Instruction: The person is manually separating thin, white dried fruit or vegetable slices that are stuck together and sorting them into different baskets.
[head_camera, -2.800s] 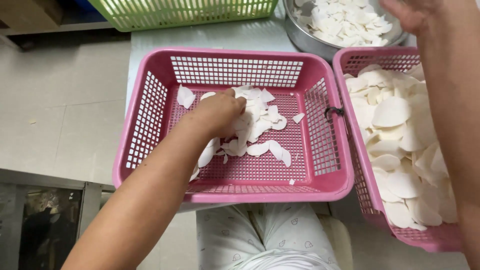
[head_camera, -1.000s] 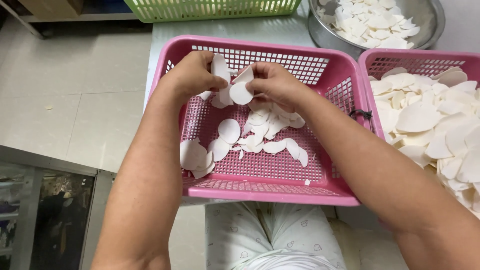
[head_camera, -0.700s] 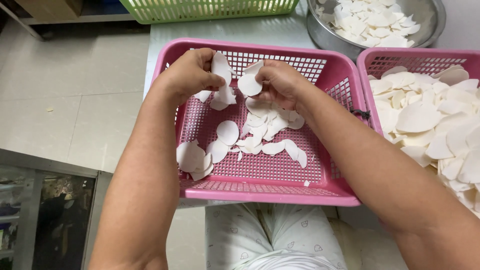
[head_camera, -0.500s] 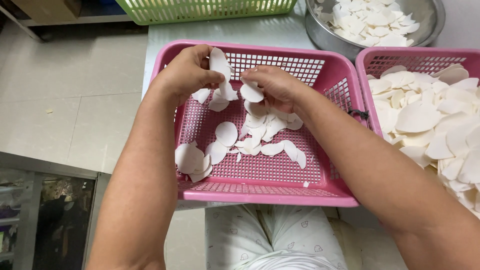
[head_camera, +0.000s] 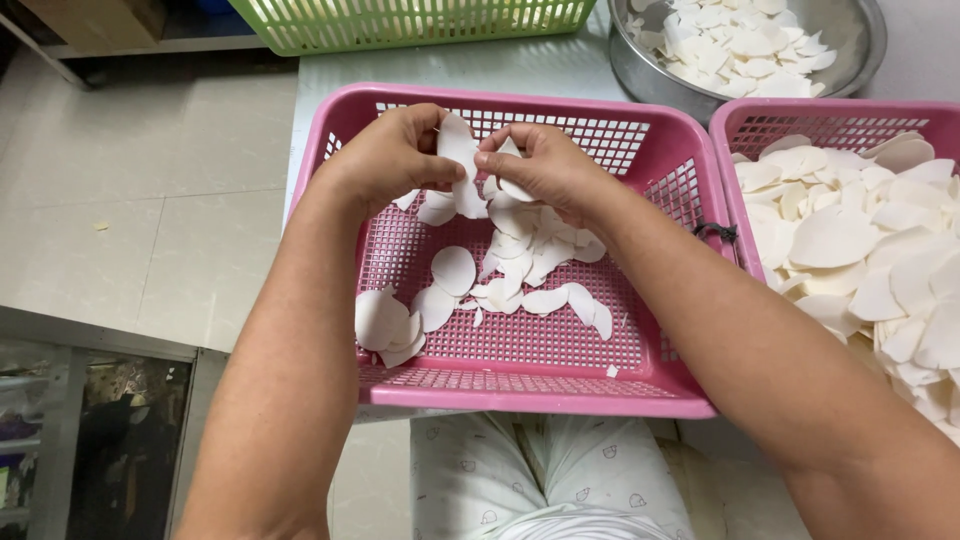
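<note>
Frame centre, pink basket (head_camera: 640, 385) | left hand (head_camera: 395, 155) and right hand (head_camera: 545, 170) both pinching one white slice (head_camera: 458, 150) | looks thin, light, brittle; best held by edges.

Now closer together over the pink basket (head_camera: 520, 385): left hand (head_camera: 390, 160) and right hand (head_camera: 545, 170), both pinching one white slice (head_camera: 458, 150), lifted from the pile (head_camera: 530, 250).

Metal bowl (head_camera: 640, 75) and right pink basket (head_camera: 725, 150) cut off by frame edge; fingertips hidden behind white slices (head_camera: 458, 150).
</note>
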